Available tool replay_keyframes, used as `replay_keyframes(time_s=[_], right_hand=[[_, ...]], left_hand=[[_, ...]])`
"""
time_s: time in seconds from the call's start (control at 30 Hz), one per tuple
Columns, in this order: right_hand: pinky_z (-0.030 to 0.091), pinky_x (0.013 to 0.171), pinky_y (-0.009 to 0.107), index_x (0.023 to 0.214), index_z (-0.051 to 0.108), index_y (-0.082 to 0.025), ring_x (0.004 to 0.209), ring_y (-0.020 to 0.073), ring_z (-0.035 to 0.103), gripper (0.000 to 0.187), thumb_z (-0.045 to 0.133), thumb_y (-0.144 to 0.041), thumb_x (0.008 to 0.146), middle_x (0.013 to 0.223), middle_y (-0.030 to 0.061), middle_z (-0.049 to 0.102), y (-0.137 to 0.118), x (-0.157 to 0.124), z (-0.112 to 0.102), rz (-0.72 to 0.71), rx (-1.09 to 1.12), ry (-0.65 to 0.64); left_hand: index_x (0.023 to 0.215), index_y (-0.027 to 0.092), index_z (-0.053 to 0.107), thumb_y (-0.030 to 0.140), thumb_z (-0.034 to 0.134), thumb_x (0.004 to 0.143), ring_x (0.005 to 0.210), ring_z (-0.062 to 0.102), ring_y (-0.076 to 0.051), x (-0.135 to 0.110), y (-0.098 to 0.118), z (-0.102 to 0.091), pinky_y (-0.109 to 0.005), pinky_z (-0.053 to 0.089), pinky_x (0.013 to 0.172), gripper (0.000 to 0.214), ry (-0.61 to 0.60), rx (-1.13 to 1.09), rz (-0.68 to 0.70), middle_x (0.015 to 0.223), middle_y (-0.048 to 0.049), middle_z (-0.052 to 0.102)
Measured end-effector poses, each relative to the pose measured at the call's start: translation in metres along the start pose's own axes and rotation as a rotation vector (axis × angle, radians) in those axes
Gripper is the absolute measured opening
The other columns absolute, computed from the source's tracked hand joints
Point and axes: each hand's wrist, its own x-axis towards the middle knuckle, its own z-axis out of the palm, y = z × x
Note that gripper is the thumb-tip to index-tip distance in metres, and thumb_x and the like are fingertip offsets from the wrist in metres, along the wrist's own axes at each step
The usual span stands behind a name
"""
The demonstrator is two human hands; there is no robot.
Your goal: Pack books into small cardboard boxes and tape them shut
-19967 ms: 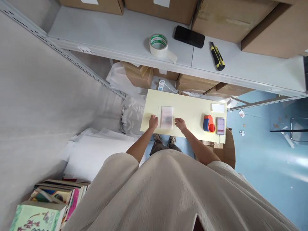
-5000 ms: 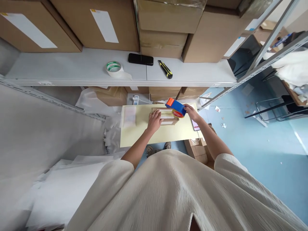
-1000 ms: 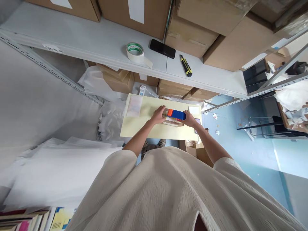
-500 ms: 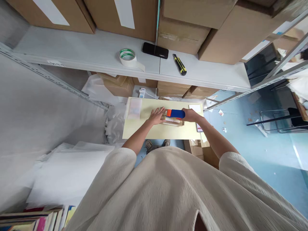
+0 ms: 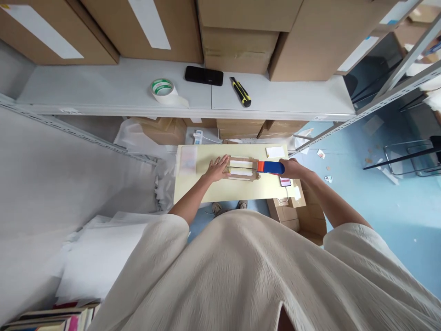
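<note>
A small cardboard package lies on the pale yellow tabletop, with lighter strips along its upper face. My left hand lies flat over its left end, fingers stretched out and apart. My right hand is closed round the handle end of a blue and orange tape dispenser. The dispenser's orange head meets the package's right end. My right palm hides part of the handle.
A grey shelf above the table's far side bears a tape roll, a black phone, a utility knife and large cartons. A lit phone lies at the table's right, above an open carton.
My right hand and the tape dispenser have moved right, from over the package to its right end. The package's upper face now shows more. My left hand stays at the left end.
</note>
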Motion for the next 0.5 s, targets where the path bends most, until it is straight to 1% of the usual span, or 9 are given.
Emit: replay_keyframes(time_s=[0.07, 0.17, 0.27, 0.37, 0.43, 0.5], right_hand=[[0.046, 0.116, 0.052, 0.109, 0.059, -0.026, 0.102, 0.0356, 0.078, 0.034, 0.08, -0.042, 0.087, 0.102, 0.0089, 0.082, 0.027, -0.009, 0.008, 0.006, 0.004, 0.0], [0.044, 0.116, 0.053, 0.116, 0.061, -0.024, 0.103, 0.0361, 0.079, 0.035, 0.079, -0.038, 0.089, 0.108, 0.0132, 0.082, 0.064, -0.02, 0.019, 0.015, 0.004, -0.005], [0.044, 0.115, 0.052, 0.119, 0.063, -0.022, 0.104, 0.0361, 0.079, 0.035, 0.078, -0.038, 0.091, 0.111, 0.0159, 0.083, 0.09, -0.025, 0.027, 0.039, -0.011, -0.008], [0.045, 0.115, 0.05, 0.12, 0.065, -0.022, 0.104, 0.0349, 0.08, 0.035, 0.078, -0.034, 0.09, 0.114, 0.0145, 0.083, 0.097, -0.018, 0.035, 0.03, -0.025, -0.026], [0.045, 0.114, 0.047, 0.123, 0.065, -0.022, 0.106, 0.0342, 0.08, 0.037, 0.078, -0.03, 0.089, 0.117, 0.0149, 0.084, 0.093, -0.007, 0.04, 0.02, -0.048, -0.035], [0.045, 0.111, 0.045, 0.125, 0.065, -0.021, 0.105, 0.034, 0.08, 0.04, 0.078, -0.027, 0.088, 0.117, 0.016, 0.084, 0.084, 0.007, 0.043, 0.015, -0.084, -0.054]], left_hand=[[0.189, 0.039, -0.005, 0.06, 0.062, 0.108, 0.183, 0.006, -0.043, 0.0, 0.0, 0.0, -0.07, 0.011, 0.144, 0.107, 0.001, 0.01, -0.012, 0.198, -0.0019, -0.001], [0.189, 0.039, -0.005, 0.061, 0.062, 0.108, 0.183, 0.006, -0.044, 0.001, 0.0, 0.0, -0.07, 0.01, 0.144, 0.107, -0.003, 0.027, -0.029, 0.198, -0.0021, 0.001], [0.189, 0.038, -0.006, 0.061, 0.062, 0.108, 0.183, 0.006, -0.044, 0.003, 0.0, -0.001, -0.07, 0.009, 0.144, 0.108, -0.017, 0.047, -0.04, 0.198, -0.0027, 0.0], [0.189, 0.037, -0.006, 0.06, 0.064, 0.107, 0.183, 0.007, -0.045, 0.004, 0.002, -0.003, -0.07, 0.009, 0.144, 0.11, -0.026, 0.065, -0.055, 0.198, -0.0047, -0.001], [0.189, 0.036, -0.007, 0.058, 0.064, 0.107, 0.183, 0.006, -0.044, 0.004, 0.003, -0.004, -0.07, 0.011, 0.144, 0.11, -0.037, 0.073, -0.071, 0.198, -0.0054, -0.003], [0.189, 0.036, -0.007, 0.058, 0.063, 0.107, 0.183, 0.006, -0.044, 0.004, 0.004, -0.006, -0.069, 0.012, 0.144, 0.11, -0.047, 0.077, -0.083, 0.198, -0.006, -0.004]])
